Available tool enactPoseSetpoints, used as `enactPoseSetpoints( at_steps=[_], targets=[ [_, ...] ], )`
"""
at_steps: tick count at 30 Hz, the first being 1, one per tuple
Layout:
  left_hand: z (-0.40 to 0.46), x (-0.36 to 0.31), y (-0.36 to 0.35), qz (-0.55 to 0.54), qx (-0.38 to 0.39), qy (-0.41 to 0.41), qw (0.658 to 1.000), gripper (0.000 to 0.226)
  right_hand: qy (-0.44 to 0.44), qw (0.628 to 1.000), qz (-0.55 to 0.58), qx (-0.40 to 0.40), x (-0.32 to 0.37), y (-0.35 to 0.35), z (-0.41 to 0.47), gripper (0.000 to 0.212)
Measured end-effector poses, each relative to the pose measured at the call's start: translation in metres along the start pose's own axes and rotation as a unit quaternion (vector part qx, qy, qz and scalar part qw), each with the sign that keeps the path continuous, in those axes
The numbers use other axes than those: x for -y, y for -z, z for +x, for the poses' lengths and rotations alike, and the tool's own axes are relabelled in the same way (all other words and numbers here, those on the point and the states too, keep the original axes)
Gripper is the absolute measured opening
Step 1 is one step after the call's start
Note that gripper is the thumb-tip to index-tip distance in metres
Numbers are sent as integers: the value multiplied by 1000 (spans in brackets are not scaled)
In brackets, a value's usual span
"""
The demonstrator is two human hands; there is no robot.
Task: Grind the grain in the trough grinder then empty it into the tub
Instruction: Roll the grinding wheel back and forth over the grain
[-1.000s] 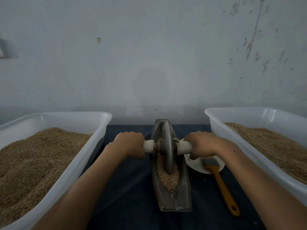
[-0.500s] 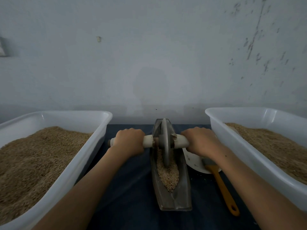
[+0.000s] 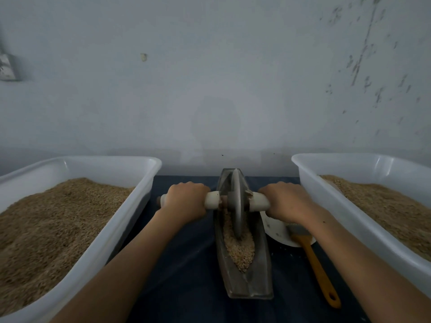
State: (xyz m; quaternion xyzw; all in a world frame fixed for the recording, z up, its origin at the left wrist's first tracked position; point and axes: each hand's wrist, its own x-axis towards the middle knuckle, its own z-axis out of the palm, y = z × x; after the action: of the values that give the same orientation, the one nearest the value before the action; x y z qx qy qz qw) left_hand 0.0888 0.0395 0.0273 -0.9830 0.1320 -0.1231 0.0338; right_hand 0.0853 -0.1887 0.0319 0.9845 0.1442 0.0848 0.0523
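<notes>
Fingers of left hand (image 3: 186,201) and right hand (image 3: 288,201) were curled under the roller handle (image 3: 257,203), out of sight. Both tubs ran past the frame: left tub (image 3: 121,217) at left and bottom edges, right tub (image 3: 349,220) at right edge. White plate (image 3: 275,229) was partly covered by right forearm and brush (image 3: 312,255). Wheel (image 3: 236,206) hid the grain (image 3: 240,250) beneath it.

Both forearms are bare to the frame's lower edge, no sleeve in view; the left hand (image 3: 186,201) and right hand (image 3: 288,201) wear nothing (small dark speck on the right wrist).

A plain grain-processing workroom: scuffed bare wall (image 3: 210,78), grain-filled plastic tubs (image 3: 326,173), a hand-rolled trough grinder (image 3: 245,283).
</notes>
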Motion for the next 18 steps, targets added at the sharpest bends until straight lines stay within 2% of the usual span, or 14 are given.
enactPoseSetpoints(
  at_steps=[3,6,9,13,15,18],
  targets=[
    [1,1,-4,-17,-32,7,999,22,-2,997,-11,-82,1,-8,1,13],
    [2,2,-4,-21,-27,5,999,21,3,996,-6,-83,1,-7,1,12],
    [3,2,0,-4,16,-4,1000,26,10,1000,7,-9,-1,1,1,12],
    [4,2,7,3,101,-19,995,33,11,990,65,122,-4,9,-2,26],
    [5,3,10,-2,127,-22,992,38,4,986,82,146,-5,10,-2,34],
    [6,3,8,-2,108,-21,994,36,2,986,78,146,-4,10,-1,34]
  ],
)
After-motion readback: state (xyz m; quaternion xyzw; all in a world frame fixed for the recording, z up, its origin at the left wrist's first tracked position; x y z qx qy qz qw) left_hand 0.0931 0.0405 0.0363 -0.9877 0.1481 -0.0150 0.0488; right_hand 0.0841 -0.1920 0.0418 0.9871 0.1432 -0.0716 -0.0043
